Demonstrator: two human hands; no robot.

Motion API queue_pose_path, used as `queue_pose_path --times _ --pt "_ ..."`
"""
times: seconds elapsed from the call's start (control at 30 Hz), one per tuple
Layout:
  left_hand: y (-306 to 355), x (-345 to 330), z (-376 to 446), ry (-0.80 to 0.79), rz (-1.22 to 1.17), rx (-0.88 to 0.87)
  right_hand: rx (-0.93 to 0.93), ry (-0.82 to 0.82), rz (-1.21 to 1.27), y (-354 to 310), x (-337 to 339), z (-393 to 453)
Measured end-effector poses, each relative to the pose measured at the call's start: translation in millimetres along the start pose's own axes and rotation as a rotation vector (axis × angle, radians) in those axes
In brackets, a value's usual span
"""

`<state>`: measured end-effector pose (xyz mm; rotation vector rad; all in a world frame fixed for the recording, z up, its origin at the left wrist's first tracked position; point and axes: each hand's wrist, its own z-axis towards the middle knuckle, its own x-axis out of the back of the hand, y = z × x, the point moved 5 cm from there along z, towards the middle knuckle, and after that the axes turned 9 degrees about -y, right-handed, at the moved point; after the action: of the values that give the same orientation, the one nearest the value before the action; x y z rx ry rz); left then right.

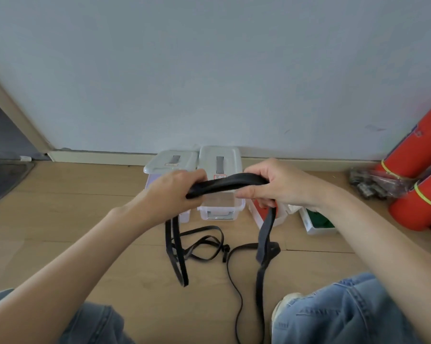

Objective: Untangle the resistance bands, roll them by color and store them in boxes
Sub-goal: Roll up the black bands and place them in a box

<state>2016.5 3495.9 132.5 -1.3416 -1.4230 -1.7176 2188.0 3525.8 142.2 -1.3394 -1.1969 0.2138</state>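
A wide black resistance band [228,183] stretches between both hands above the floor. My left hand [172,192] grips its left end, my right hand [276,184] grips its right end. From each fist the band hangs down to the floor. Thinner black bands [204,244] lie looped and tangled on the wooden floor below. Two clear plastic boxes stand behind the hands by the wall: the left one [169,162] and the right one [219,157], their lids leaning up at the back.
A box with red contents [257,211] and a box with green contents [319,222] sit right of the clear ones. Red rolled mats [412,155] lean at the far right, with a dark bundle in a bag [373,182]. My knees in jeans frame the bottom.
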Motion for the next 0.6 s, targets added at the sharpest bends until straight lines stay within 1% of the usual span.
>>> queue_pose_path --times 0.07,0.1,0.13,0.2,0.23,0.27,0.37,0.43,0.53,0.57,0.6 --pt "7 21 -7 0.289 0.197 -0.175 -0.025 -0.006 -0.059 5 1 0" --pt "10 25 -8 0.345 0.289 -0.216 -0.039 -0.026 -0.090 7 -1 1" --pt "9 22 -8 0.276 0.319 -0.190 -0.044 -0.051 -0.098 9 -5 2" --pt "1 3 -5 0.017 0.231 -0.026 -0.033 -0.072 -0.074 11 -9 5" --pt "-3 -6 -3 -0.071 0.191 0.022 -0.028 -0.068 -0.067 13 -8 6" --pt "-4 -10 -2 -0.094 0.147 0.025 -0.030 -0.065 -0.060 15 -6 5" --pt "-11 -4 0 -0.052 -0.021 0.038 -0.039 -0.097 -0.006 21 -1 2" --pt "-11 -5 -2 -0.094 -0.034 0.048 -0.046 -0.139 0.017 23 2 0" --pt "-11 -10 -3 -0.194 0.100 0.063 -0.062 -0.166 0.026 27 6 -2" --pt "-12 -8 -4 -0.215 0.104 0.063 -0.069 -0.171 0.039 29 8 -3" --pt "-13 -6 -5 -0.239 0.034 0.061 -0.078 -0.177 0.057 31 9 -4"
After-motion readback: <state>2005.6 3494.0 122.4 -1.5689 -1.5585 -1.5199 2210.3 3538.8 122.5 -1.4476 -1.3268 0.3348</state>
